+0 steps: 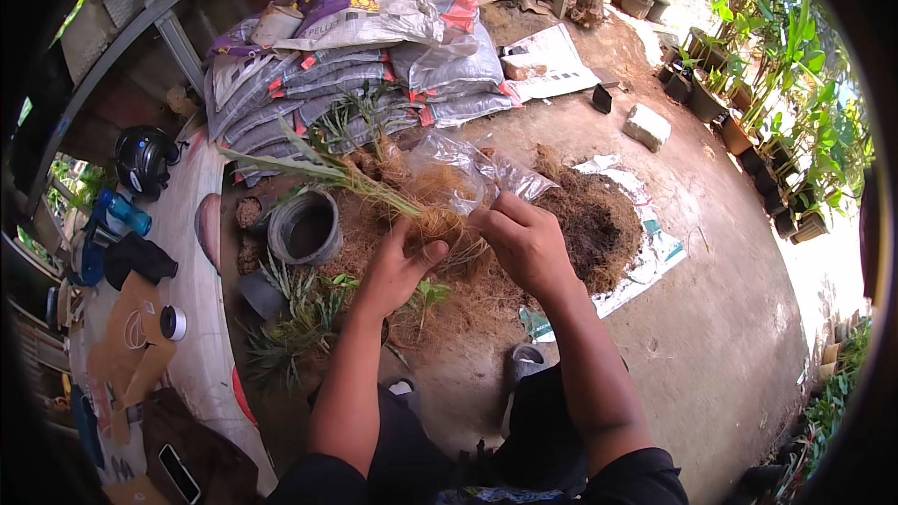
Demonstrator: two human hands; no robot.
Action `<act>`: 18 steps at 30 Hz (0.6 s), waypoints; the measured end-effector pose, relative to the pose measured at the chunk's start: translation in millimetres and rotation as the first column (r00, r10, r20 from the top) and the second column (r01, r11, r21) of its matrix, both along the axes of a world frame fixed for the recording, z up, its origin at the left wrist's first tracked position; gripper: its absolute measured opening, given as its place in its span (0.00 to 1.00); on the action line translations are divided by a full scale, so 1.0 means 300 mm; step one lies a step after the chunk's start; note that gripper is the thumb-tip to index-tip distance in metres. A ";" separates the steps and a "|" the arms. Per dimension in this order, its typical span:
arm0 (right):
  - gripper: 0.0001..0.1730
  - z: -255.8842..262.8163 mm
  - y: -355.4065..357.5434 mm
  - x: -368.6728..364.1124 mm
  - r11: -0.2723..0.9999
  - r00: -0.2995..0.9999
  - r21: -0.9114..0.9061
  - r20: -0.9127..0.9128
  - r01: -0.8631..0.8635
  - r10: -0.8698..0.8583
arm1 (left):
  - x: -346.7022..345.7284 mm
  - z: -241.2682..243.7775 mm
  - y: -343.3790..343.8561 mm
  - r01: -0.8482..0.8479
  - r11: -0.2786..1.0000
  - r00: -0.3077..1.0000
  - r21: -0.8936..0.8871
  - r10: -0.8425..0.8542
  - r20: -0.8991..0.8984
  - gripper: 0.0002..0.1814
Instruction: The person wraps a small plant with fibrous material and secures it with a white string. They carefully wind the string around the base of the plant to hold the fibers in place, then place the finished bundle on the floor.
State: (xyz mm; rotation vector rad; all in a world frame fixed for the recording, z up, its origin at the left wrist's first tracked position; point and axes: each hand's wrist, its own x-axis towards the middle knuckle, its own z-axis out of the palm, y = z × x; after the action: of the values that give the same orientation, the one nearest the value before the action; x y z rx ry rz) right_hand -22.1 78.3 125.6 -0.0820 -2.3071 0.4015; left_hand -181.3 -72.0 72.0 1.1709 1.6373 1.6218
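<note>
A leafy plant (330, 172) lies tilted to the left, its base wrapped in a ball of brown root fibres (445, 224). My left hand (396, 270) grips this ball from below, thumb along its near side. At the ball's right side, my right hand (523, 242) has its fingers pinched on loose strands; the fingertips are partly hidden. Just beyond the hands is a crumpled clear plastic bag (456, 161). More plants with fibre-wrapped bases (382, 158) rest behind the held one. Cut-leaved plants (298, 322) lie on the ground left of my left forearm.
A dark plastic pot (303, 228) stands to the left. Coir and dark soil (596, 231) are heaped on a plastic sheet (652, 252) at right. Stacked sacks (337, 84) rise behind. A bench (200, 337) on the left carries a helmet (145, 161) and a phone (179, 473).
</note>
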 end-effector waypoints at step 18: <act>0.08 -0.186 -0.049 -0.245 0.387 0.924 -0.876 -0.148 -0.288 0.353 | -0.033 0.080 -0.180 0.133 0.981 0.960 0.139 -0.162 0.227 0.34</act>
State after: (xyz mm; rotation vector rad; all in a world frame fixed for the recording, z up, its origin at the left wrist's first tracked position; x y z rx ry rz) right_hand -95.5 63.5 69.9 -0.1597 -1.8844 1.8428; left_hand -191.2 -126.0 96.0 1.0826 1.2853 1.7126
